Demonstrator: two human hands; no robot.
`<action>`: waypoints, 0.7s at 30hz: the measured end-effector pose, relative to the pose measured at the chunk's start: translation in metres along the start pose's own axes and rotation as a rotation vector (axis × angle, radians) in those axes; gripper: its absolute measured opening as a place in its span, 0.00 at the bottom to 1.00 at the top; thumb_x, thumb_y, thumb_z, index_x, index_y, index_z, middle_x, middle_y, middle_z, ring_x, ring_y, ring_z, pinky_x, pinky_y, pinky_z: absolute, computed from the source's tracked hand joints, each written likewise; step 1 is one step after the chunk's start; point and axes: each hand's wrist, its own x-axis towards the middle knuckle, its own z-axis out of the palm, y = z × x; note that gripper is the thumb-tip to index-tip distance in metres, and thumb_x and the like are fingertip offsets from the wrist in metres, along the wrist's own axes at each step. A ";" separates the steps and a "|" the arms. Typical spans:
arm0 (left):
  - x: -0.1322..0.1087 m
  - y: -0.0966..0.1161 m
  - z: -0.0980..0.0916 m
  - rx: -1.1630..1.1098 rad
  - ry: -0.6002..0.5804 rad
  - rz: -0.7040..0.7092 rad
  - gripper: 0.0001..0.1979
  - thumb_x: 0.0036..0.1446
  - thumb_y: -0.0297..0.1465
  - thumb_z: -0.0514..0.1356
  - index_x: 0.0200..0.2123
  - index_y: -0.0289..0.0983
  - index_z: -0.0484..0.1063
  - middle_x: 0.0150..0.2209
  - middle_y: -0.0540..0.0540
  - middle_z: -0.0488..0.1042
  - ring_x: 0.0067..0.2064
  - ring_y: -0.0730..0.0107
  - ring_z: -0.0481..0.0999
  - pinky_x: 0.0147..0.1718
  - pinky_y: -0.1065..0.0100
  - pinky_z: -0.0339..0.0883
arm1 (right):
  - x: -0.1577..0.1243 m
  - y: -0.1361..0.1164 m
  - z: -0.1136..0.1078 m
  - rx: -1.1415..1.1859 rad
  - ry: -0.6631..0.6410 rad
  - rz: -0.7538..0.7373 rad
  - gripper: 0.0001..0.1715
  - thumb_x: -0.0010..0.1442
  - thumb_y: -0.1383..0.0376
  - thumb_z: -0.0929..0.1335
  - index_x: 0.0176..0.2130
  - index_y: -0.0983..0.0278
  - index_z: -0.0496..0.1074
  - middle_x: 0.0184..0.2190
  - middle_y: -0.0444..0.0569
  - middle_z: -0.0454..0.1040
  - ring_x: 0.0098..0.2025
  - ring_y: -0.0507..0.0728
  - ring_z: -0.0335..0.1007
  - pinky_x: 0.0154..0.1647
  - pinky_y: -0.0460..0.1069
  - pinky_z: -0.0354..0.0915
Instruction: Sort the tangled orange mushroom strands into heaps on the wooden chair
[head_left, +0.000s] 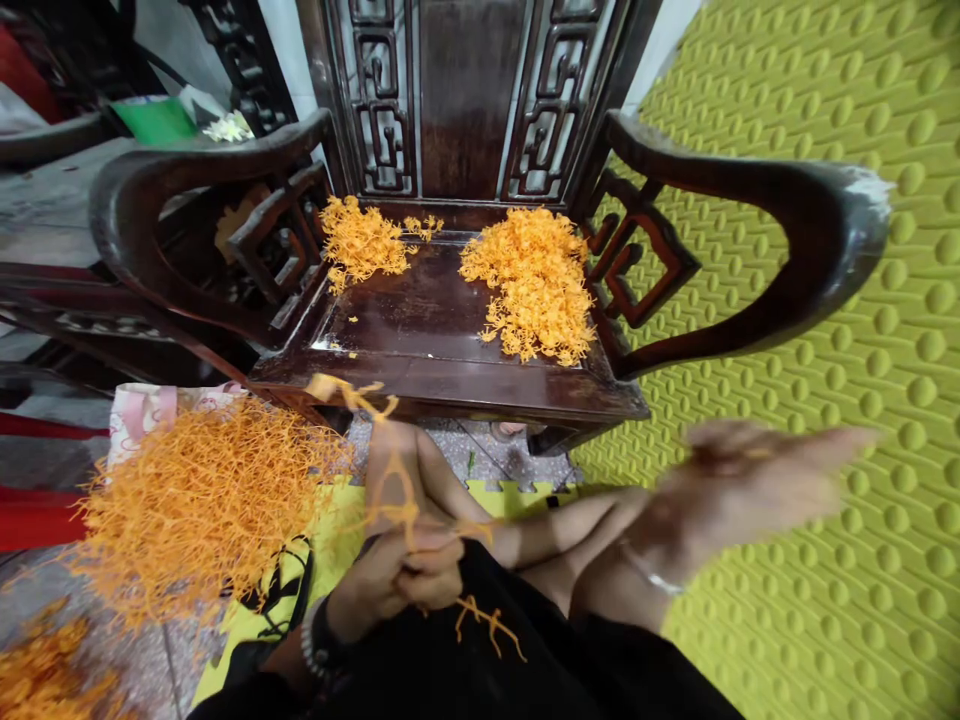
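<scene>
My left hand is closed in a fist over my lap. It grips thin orange branching plastic stems, which stick out above and below the fingers. One forked orange piece hangs beneath the fist against black cloth. Off to the right, over the yellow mat, my right hand is smeared by motion. Its fingers point right, with a faint orange spot among them that I cannot make out. On the chair seat lie a small heap of orange pieces and a bigger heap.
A dark carved wooden armchair stands ahead. To its left, a large tangle of orange stems spills around a pink and white bag. More orange pieces lie on the floor. Yellow studded matting covers the right side.
</scene>
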 end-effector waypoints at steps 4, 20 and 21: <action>-0.009 0.013 -0.004 -0.184 0.035 0.145 0.25 0.62 0.36 0.54 0.17 0.38 0.45 0.09 0.59 0.38 0.14 0.80 0.35 0.15 0.72 0.35 | 0.065 -0.002 0.023 -0.089 0.222 -0.191 0.32 0.64 0.43 0.53 0.17 0.56 0.51 0.15 0.46 0.53 0.18 0.58 0.58 0.26 0.59 0.65; 0.028 0.021 -0.009 -0.125 0.005 0.458 0.35 0.52 0.47 0.63 0.09 0.37 0.44 0.10 0.56 0.40 0.16 0.78 0.41 0.18 0.70 0.43 | 0.153 0.137 0.119 -0.787 -0.715 -0.250 0.25 0.58 0.64 0.63 0.52 0.72 0.70 0.49 0.65 0.70 0.53 0.71 0.60 0.53 0.67 0.57; 0.029 0.022 -0.010 -0.135 -0.003 0.484 0.37 0.49 0.47 0.65 0.08 0.37 0.43 0.10 0.56 0.39 0.15 0.78 0.41 0.18 0.69 0.43 | 0.153 0.137 0.118 -0.797 -0.720 -0.243 0.20 0.57 0.64 0.64 0.47 0.71 0.73 0.47 0.65 0.71 0.52 0.72 0.60 0.52 0.68 0.56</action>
